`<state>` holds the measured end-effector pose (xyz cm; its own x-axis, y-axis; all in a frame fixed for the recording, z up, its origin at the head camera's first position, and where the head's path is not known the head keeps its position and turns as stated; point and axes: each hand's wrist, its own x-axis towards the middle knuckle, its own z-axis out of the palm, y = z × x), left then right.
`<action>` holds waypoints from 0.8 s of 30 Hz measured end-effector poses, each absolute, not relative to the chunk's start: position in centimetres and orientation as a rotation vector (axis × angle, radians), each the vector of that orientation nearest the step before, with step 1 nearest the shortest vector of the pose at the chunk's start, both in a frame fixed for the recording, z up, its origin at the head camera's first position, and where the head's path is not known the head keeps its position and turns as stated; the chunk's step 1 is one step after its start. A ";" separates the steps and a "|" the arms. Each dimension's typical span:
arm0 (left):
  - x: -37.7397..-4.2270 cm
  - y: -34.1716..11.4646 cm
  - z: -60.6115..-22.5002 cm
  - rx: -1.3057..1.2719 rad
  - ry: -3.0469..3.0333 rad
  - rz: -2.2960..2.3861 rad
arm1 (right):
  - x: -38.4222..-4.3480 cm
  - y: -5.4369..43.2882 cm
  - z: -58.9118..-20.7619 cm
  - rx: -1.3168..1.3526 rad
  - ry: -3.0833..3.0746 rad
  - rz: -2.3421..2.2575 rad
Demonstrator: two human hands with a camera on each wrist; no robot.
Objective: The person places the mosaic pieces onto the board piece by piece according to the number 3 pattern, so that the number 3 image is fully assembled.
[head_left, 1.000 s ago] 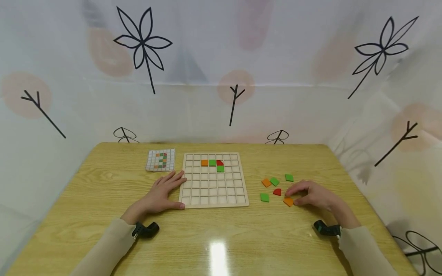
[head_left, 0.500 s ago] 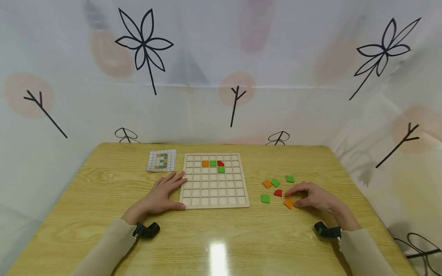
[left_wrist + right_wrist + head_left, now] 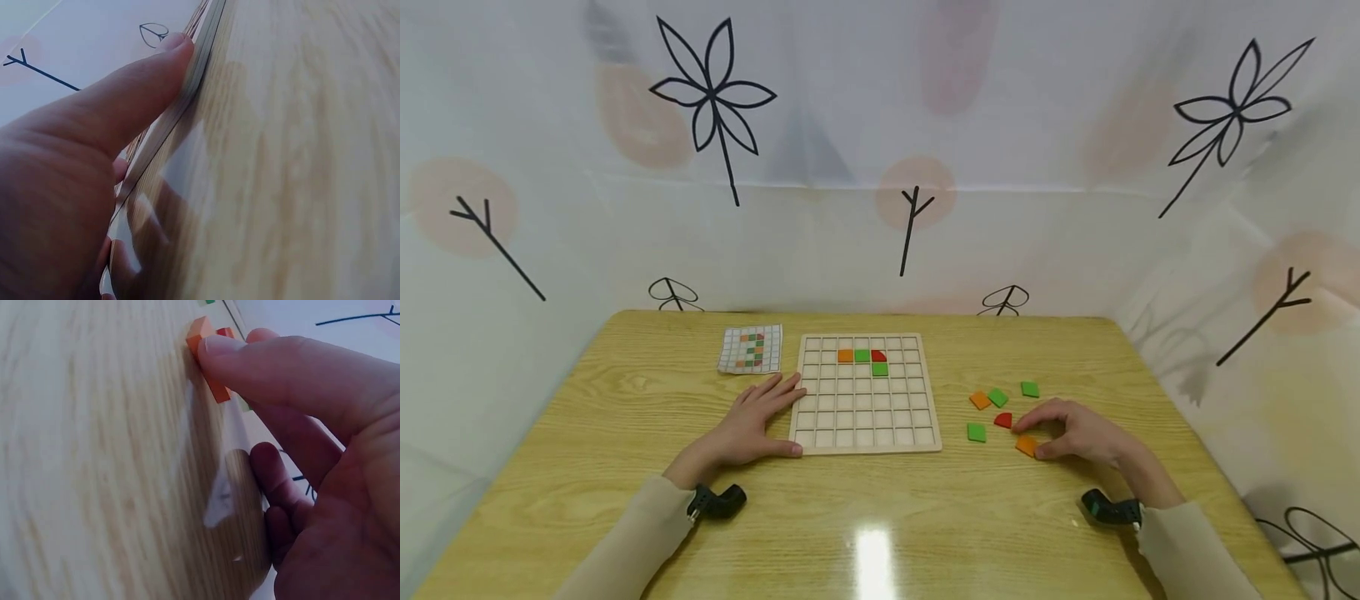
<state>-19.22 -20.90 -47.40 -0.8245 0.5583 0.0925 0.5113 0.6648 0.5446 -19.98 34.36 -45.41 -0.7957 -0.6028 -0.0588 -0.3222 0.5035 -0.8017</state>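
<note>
My left hand (image 3: 747,427) rests spread at the left side of a wooden grid board (image 3: 826,412), fingertips and thumb touching its edge. Orange, green and red tiles lie in the upper cells of the board. Over loose tiles on the right is my right hand (image 3: 1085,432), thumb and index finger apart. Its thumb touches an orange square tile (image 3: 1026,447), which lies flat on the table. The index fingertip is close to a red quarter-round tile (image 3: 1003,421). In the right wrist view the thumb covers part of the orange tile (image 3: 219,390), and the index fingertip is mostly hidden.
A printed pattern card (image 3: 730,358) lies left of the board. Around the right hand are another orange tile (image 3: 980,400) and green tiles, one near (image 3: 976,432) and one farther (image 3: 1030,389). A patterned curtain (image 3: 820,242) stands behind the table.
My right index finger has shifted slightly left and down, beside the red tile, and the thumb stays at the orange tile. The left hand and board have not moved.
</note>
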 end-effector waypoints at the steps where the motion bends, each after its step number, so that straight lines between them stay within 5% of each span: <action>1: -19.2 -20.9 -47.4 0.900 2.790 0.873 | -20.0 34.3 -45.5 -0.798 2.421 -1.192; 11: -19.2 -21.1 -47.3 0.896 2.790 0.869 | -19.8 33.9 -45.9 -0.938 2.514 -1.189; 24: -19.1 -21.0 -47.3 0.891 2.782 0.883 | -19.2 33.1 -45.1 -0.624 2.699 -1.116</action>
